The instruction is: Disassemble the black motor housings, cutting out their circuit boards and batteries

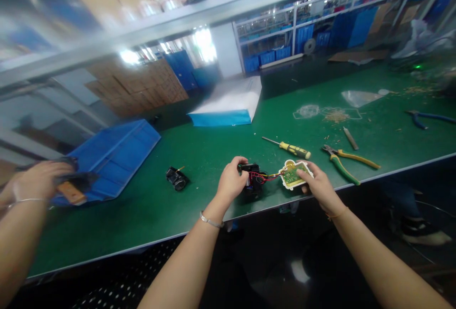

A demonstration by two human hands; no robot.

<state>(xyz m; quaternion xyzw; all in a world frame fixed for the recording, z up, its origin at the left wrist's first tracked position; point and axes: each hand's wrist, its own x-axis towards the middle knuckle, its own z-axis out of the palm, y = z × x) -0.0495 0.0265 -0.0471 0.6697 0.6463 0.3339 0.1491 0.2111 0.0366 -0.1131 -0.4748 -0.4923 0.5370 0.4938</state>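
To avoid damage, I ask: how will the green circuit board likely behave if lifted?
The circuit board looks flat, so probably stiff; lying exposed, it may be fragile. Its thin wires run to the black device, so lifting far might tug it.

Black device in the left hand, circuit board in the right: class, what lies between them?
In the head view, thin wires, red and yellow among them, run across the gap from the black device to the circuit board.

Left hand [231, 180] partly hides black device [255, 181]; blue pliers [436, 116] cropped by right edge.
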